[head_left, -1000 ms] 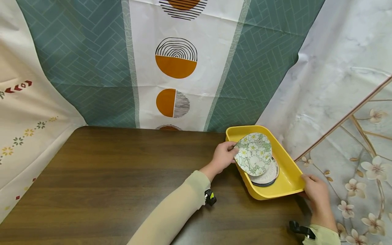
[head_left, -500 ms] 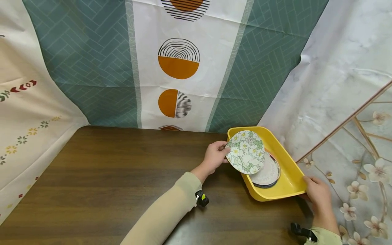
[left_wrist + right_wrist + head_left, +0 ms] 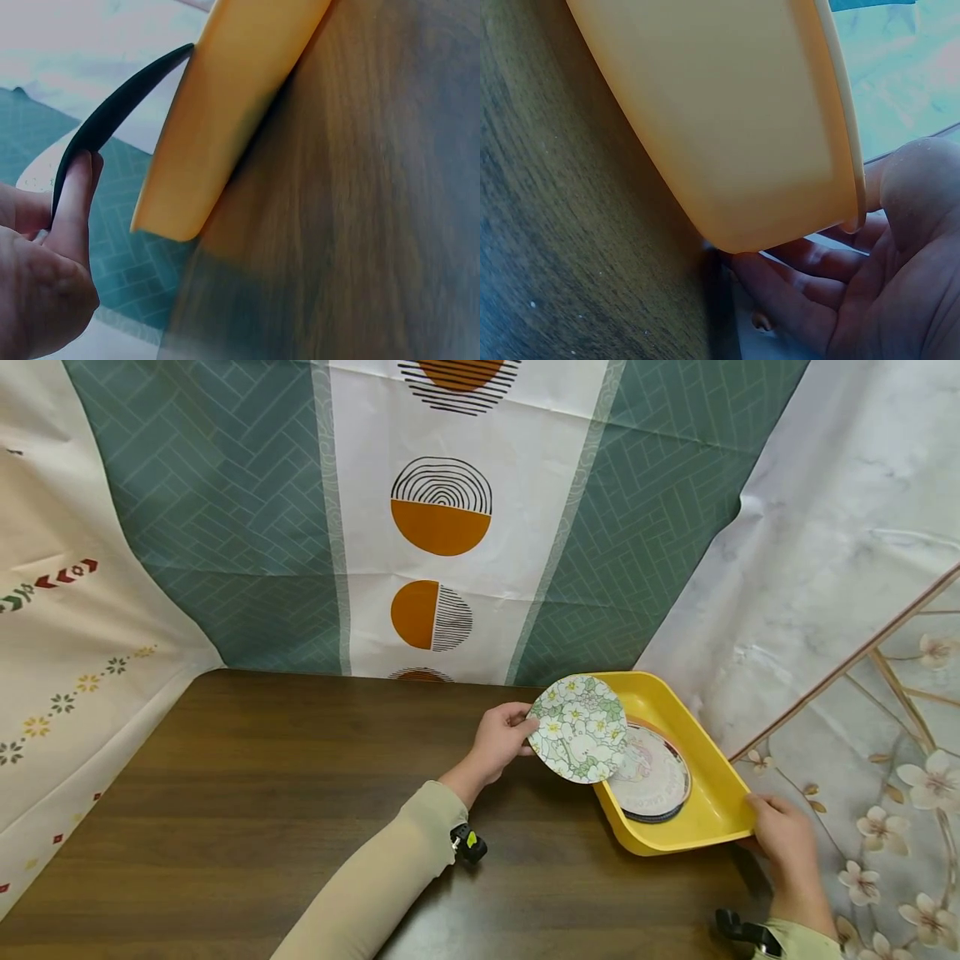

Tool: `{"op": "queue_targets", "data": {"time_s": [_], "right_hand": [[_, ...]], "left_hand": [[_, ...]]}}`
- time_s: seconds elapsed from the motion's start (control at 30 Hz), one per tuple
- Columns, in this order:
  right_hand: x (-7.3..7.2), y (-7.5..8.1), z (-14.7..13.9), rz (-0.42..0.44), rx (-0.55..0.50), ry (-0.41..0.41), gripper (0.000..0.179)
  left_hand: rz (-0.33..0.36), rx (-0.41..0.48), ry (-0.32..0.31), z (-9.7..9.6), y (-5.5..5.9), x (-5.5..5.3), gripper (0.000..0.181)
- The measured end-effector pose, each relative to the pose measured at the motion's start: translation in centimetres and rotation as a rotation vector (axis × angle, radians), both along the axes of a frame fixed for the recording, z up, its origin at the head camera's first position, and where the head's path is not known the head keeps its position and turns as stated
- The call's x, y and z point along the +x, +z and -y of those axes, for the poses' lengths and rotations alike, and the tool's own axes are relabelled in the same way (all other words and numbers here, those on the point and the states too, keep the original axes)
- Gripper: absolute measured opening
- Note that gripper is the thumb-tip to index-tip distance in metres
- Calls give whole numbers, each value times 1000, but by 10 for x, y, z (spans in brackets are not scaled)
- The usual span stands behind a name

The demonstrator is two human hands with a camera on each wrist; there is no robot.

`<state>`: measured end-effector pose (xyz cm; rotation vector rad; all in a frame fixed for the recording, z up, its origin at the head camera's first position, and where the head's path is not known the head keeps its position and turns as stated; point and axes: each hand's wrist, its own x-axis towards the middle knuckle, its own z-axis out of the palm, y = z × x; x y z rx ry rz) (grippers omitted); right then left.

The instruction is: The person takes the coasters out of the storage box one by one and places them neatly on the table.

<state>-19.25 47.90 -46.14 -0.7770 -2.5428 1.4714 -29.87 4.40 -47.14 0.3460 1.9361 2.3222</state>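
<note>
In the head view my left hand (image 3: 495,743) pinches a round floral mat (image 3: 576,731) by its left edge. The mat has a green, white and yellow print, is tilted, and overlaps the left rim of a yellow plastic bin (image 3: 712,802). From the left wrist view, the mat's dark underside (image 3: 112,112) looks bent, with its far edge at the bin's rim. My right hand (image 3: 783,839) grips the bin's near right corner, thumb at the rim and fingers curled beneath (image 3: 907,277). Inside the bin lies a pale round mat (image 3: 652,777) atop at least one dark-edged one.
A dark wooden table (image 3: 300,827) extends left of the bin. Patterned cloth (image 3: 442,527) hangs along the back edge. Floral cloth (image 3: 862,735) borders the right side, close to the bin and right hand. Cream cloth (image 3: 90,652) hangs at the left.
My left hand has drawn the floral mat leftward, from over the bin to across its left rim. More of the pale mat beneath shows. The right hand stays at the bin's corner.
</note>
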Motion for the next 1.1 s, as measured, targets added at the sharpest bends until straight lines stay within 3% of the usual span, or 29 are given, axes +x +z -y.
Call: {"op": "queue_targets", "data": {"time_s": [0.37,0.87,1.1], "right_hand": [[0,-3,-2,-9,15,-27,62],[1,-3,-2,3,27,-17,64],[-2,-3,-1,4,22,-10,65]], "left_hand": [[17,-11,37,40,2,-1,27],[42,-42,147,100,-13,-1,28],[44,-41,181,129,-9,-4,31]]}}
